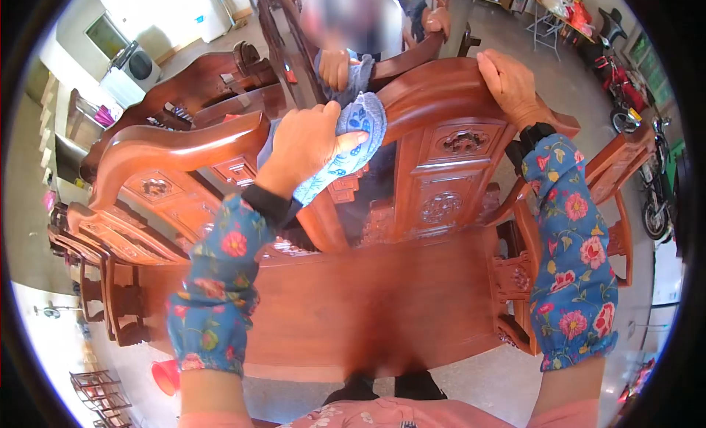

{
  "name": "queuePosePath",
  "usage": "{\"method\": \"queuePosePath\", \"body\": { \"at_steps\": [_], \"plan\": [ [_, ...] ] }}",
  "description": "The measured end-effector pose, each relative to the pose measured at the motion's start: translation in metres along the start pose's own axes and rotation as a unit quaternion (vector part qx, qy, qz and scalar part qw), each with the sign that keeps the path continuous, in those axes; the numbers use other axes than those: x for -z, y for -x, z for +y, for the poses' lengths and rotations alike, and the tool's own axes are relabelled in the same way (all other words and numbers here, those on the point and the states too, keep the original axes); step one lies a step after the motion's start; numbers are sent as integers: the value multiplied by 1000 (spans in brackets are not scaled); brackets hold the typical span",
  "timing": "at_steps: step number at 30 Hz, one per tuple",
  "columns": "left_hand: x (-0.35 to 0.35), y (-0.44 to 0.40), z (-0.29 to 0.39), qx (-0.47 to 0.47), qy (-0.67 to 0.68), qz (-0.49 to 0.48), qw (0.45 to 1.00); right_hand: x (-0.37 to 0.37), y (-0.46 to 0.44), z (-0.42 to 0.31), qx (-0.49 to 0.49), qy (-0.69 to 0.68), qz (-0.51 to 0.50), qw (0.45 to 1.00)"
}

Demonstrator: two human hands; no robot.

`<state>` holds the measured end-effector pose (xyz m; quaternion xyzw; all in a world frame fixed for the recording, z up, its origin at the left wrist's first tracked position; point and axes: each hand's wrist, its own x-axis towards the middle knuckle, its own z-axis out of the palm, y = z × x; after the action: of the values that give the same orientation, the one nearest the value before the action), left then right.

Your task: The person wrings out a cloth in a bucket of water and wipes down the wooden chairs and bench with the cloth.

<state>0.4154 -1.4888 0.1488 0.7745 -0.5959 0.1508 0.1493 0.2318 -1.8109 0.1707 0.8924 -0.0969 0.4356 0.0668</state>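
Note:
My left hand point(305, 141) is closed on a blue-and-white patterned cloth point(360, 130), which is folded over the top rail of a carved wooden bench point(441, 90). The cloth hangs down from the rail below my fingers. Farther right, my right hand point(511, 86) grips the top edge of the same backrest, its fingers bent over the rail. Both forearms wear blue floral sleeve covers. Below my hands are carved panels point(460, 143) and the wide, shiny seat point(368, 303).
A mirror point(412, 49) behind the bench reflects a person with a cloth. Wooden armchairs point(614, 170) stand at the right. Beyond are a motorbike point(621, 90), a cluttered folding table point(555, 12), a washing machine point(132, 71) and, lower left, a red bucket point(165, 378).

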Motion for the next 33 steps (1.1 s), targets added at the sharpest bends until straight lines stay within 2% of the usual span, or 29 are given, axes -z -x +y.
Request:
{"method": "queuePosePath", "body": {
  "at_steps": [2, 4, 6, 8, 10, 12, 13, 14, 16, 18, 20, 22, 23, 24, 25, 26, 28, 30, 31, 32, 33],
  "plan": [
    [-14, 2, 11, 12, -45, 21, 999, 2, -5, -9, -33, -10, -1, 999],
    [-30, 0, 28, 64, -63, 149, 985, 1, -6, -14, -3, -27, 44, 999],
    [-45, -3, 54, 107, -82, 163, 977, 2, -6, -22, 4, -23, 47, 999],
    [-61, -15, 71, 141, -93, 299, 939, 2, -9, -25, -8, -31, 19, 999],
    [-68, -18, 83, 156, -104, 299, 935, -3, -8, -30, -2, -38, 23, 999],
    [-72, -28, 91, 207, -67, 318, 923, -2, -12, -36, -6, -129, 35, 991],
    [-74, -30, 92, 208, -88, 336, 914, 1, -11, -39, -37, -167, -10, 985],
    [-76, -30, 94, 211, -89, 337, 913, -1, -11, -37, -33, -168, -11, 985],
    [-77, -30, 92, 227, -80, 342, 908, -6, -12, -33, -110, -433, -48, 894],
    [-84, -29, 88, 221, -119, 356, 900, 10, -4, -7, -116, -450, -15, 885],
    [-85, -34, 91, 203, -124, 359, 902, 42, 13, 37, -145, -318, 28, 937],
    [-82, -35, 94, 194, -80, 359, 909, 51, 46, 94, -92, -121, 32, 988],
    [-81, -36, 94, 186, -65, 370, 908, 43, 65, 114, -95, -123, 32, 987],
    [-78, -35, 91, 175, -48, 382, 906, 30, 87, 125, -94, 39, -142, 985],
    [-76, -39, 92, 163, -52, 406, 898, 25, 99, 134, -88, 197, -311, 926],
    [-71, -44, 93, 140, -46, 419, 896, 23, 99, 142, -92, 196, -317, 923],
    [-61, -52, 98, 118, -33, 406, 906, 10, 114, 155, 45, 154, -91, 983],
    [-49, -63, 112, 106, 2, 371, 922, 25, 111, 147, 28, 159, -120, 980],
    [-48, -72, 113, 44, 1, 395, 918, 28, 115, 146, 16, 157, -135, 978],
    [-54, -88, 122, 40, 5, 388, 921, 30, 111, 145, -8, 140, -151, 979],
    [-62, -108, 137, -76, 41, 374, 923, 28, 104, 145, -26, 123, -159, 979]
  ]
}}
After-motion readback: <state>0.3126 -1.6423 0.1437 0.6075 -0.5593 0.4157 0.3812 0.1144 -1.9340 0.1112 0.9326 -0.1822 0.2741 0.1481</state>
